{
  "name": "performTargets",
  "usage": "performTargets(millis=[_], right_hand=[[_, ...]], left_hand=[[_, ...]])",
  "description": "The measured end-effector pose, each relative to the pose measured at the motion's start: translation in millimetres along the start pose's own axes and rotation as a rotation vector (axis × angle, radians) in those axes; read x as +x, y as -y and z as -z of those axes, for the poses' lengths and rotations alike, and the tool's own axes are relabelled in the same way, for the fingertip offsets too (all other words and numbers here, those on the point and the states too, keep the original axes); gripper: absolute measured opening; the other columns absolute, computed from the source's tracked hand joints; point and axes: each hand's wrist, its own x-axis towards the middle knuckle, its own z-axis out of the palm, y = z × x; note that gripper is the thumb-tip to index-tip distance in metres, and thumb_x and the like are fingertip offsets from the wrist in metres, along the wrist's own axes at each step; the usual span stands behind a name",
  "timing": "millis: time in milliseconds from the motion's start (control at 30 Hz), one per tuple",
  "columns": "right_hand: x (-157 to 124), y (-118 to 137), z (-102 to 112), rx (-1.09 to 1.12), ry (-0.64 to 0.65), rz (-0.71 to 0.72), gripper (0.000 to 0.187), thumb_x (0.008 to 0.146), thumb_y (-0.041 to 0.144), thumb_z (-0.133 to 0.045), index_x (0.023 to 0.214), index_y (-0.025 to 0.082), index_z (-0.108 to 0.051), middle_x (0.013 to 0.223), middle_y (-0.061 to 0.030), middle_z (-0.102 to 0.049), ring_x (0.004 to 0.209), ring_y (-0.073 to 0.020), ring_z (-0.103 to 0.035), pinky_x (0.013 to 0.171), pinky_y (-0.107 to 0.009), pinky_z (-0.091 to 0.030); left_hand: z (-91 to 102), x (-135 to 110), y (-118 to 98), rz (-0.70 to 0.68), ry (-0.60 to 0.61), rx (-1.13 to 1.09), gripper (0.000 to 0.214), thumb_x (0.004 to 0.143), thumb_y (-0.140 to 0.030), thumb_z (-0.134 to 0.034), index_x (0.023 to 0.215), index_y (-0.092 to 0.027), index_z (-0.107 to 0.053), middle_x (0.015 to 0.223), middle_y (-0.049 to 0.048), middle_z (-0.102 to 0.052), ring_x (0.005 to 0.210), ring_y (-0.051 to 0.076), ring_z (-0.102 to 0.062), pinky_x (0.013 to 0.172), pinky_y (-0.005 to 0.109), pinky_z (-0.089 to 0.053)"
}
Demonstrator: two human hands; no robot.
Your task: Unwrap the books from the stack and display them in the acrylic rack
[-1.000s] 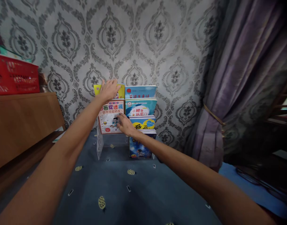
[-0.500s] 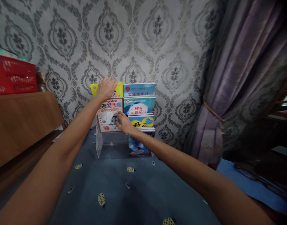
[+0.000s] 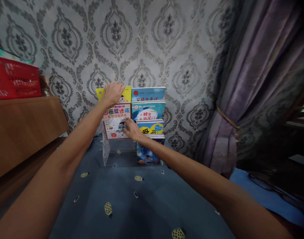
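Observation:
My left hand (image 3: pixel 113 92) lies over the top edge of a yellow book (image 3: pixel 127 93), its fingers bent over that edge and their tips partly hidden. In front of the yellow book stands a picture-puzzle book (image 3: pixel 113 124) with a pale drawn cover and a pink border. The fingertips of my right hand (image 3: pixel 132 129) touch the right part of this cover, slightly apart. Both books lean in the left column of a clear tiered book rack (image 3: pixel 105 154). The rack's lower left tier shows bare clear plastic.
Right of my hands, the rack holds a light blue book (image 3: pixel 149 94), a teal book (image 3: pixel 160 111), yellow-and-blue books (image 3: pixel 148 127) and dark blue books (image 3: pixel 148 154). A wooden cabinet (image 3: pixel 25 129) with a red basket (image 3: pixel 15 79) stands left. A purple curtain (image 3: pixel 223 132) hangs right; glasses (image 3: pixel 261 182) lie on blue cloth.
The view has shifted very slightly. Both hands stay at the same books, and the books keep their places.

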Motion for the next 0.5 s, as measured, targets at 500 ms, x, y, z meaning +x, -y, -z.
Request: performTargets(millis=[500], right_hand=[[2.8, -7.8, -7.9, 0.000, -0.052, 0.009, 0.049, 0.082, 0.017, -0.059, 0.131, 0.012, -0.057, 0.144, -0.0175, -0.049, 0.137, -0.0288, -0.045, 0.118, -0.044, -0.033]], left_hand=[[8.1, -23.8, 10.8, -0.076, -0.283, -0.136, 0.041, 0.104, -0.045, -0.028, 0.112, -0.015, -0.056, 0.114, 0.0135, -0.062, 0.118, 0.027, -0.053, 0.106, 0.045, -0.036]])
